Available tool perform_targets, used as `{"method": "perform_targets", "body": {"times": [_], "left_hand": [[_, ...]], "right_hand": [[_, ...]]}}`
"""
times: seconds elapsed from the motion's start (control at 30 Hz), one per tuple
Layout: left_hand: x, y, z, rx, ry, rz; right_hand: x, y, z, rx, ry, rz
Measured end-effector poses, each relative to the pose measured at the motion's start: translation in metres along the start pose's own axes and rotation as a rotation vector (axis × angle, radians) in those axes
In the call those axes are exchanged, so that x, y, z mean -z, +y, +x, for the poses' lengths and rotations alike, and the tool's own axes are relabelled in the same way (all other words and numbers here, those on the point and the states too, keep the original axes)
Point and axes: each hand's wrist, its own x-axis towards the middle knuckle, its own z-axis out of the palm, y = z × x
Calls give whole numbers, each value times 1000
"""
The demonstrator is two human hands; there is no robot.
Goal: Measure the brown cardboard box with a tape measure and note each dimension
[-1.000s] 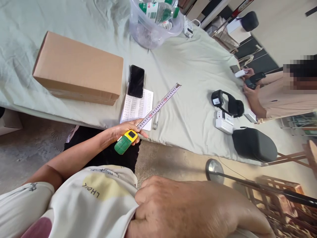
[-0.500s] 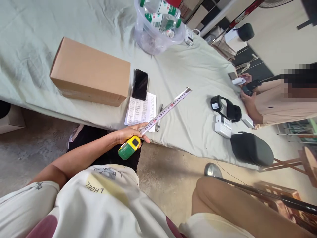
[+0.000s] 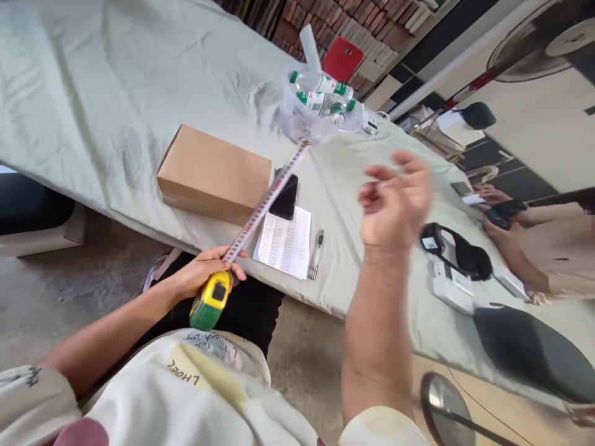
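My left hand (image 3: pixel 204 272) grips a green and yellow tape measure (image 3: pixel 209 301) below the table's near edge. Its white tape (image 3: pixel 267 199) is pulled out and slants up over the table toward the plastic tub. The tape crosses the right end of a brown cardboard box (image 3: pixel 211 171) and passes beside a black phone (image 3: pixel 286 196). My right hand (image 3: pixel 395 201) is raised in the air over the table, blurred, fingers loosely curled and apart, holding nothing. A printed sheet (image 3: pixel 286 243) and a pen (image 3: pixel 317 244) lie below the phone.
A clear plastic tub (image 3: pixel 316 121) with water bottles stands at the far side of the green cloth-covered table (image 3: pixel 116 93). A black headset (image 3: pixel 458 254), white packs (image 3: pixel 450 290) and a black pouch (image 3: pixel 530 347) lie at right. Another person's hands (image 3: pixel 495 210) hold a phone there.
My right hand rose from my lap into the air over the table. The tape swung left and extended farther, now reaching the tub. The view tilted upward.
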Motion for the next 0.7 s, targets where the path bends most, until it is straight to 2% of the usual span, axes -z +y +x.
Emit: {"method": "perform_targets", "body": {"times": [0.1,0.17,0.23,0.37,0.5,0.7], "left_hand": [[16,10,-32,-69,157,2],[20,15,-48,-98,225,17],[20,19,-58,-118,261,37],[13,23,-60,-153,300,80],[10,20,-52,-151,309,100],[7,20,-40,-126,317,101]], "right_hand": [[-38,30,5,-141,-147,19],[-68,52,4,-222,-290,12],[-97,66,1,-243,-405,26],[-144,70,-5,-184,-385,81],[-159,64,-19,-189,-423,133],[-147,62,-38,-114,-277,137]]}}
